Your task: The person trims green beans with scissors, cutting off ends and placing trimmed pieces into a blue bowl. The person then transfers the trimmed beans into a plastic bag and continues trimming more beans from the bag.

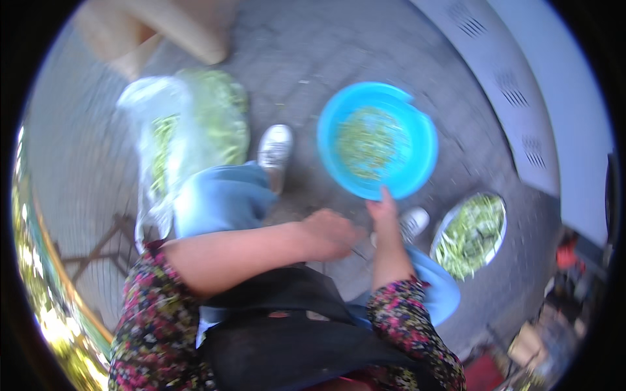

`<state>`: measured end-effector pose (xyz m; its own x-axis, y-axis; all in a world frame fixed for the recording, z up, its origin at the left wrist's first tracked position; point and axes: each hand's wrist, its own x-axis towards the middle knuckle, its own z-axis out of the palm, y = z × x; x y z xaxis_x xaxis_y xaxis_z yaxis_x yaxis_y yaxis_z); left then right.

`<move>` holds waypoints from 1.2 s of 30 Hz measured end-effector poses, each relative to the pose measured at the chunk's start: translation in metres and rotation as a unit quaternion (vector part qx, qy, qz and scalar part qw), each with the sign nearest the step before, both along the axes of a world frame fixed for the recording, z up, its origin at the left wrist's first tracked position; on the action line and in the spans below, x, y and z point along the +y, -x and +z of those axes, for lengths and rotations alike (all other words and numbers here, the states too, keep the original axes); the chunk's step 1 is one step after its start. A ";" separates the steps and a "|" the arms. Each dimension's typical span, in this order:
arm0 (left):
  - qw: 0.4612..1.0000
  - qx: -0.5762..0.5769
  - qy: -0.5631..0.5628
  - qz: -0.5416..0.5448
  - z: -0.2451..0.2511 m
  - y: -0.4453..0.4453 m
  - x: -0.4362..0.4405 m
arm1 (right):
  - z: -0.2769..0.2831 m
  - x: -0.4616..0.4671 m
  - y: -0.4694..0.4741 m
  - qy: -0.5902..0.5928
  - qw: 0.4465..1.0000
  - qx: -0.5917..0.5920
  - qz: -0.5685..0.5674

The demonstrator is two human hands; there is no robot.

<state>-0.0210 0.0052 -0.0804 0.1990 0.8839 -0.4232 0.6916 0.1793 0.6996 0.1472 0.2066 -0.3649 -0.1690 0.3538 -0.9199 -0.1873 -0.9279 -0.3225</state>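
Note:
A round blue plastic basin is in front of me, with small green plant bits across its bottom. There is a notch-like break in its far right rim. My right hand grips the near rim, thumb over the edge. Blurred by motion, my left hand is curled in front of my black apron, apart from the basin; whether it holds anything is hidden. To the right, a pale-rimmed bowl is full of cut leafy greens.
Left of my white shoe lie a clear plastic bag with greens inside and a larger mass of greens. A white panel with vent slots borders the far right. Cluttered items lie at lower right.

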 end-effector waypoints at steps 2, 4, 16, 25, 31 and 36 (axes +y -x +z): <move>0.999 -0.029 0.030 0.032 0.014 0.005 -0.003 | 0.006 0.018 -0.001 0.087 0.992 0.053 0.077; 0.998 -0.034 -0.015 0.060 0.021 0.013 -0.007 | 0.029 0.020 0.016 0.110 0.974 -0.046 0.190; 0.428 0.139 -0.409 0.794 -0.021 0.220 -0.257 | 0.314 -0.178 0.277 -0.588 0.542 0.064 0.597; 0.548 0.275 0.303 0.730 -0.141 0.212 -0.421 | 0.297 -0.332 0.432 -0.779 0.077 -0.114 0.611; 0.497 0.128 0.280 0.811 -0.193 0.209 -0.471 | 0.274 -0.308 0.439 -0.642 0.415 0.017 0.644; 0.210 -0.138 -0.236 0.938 -0.169 0.227 -0.520 | 0.321 -0.334 0.428 -0.436 0.607 0.191 0.637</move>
<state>-0.2482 -0.5147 -0.2492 -0.7289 -0.5545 -0.4015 -0.3658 -0.1802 0.9131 -0.2810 -0.1277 -0.0444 -0.9579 0.0361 -0.2847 0.2868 0.0935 -0.9534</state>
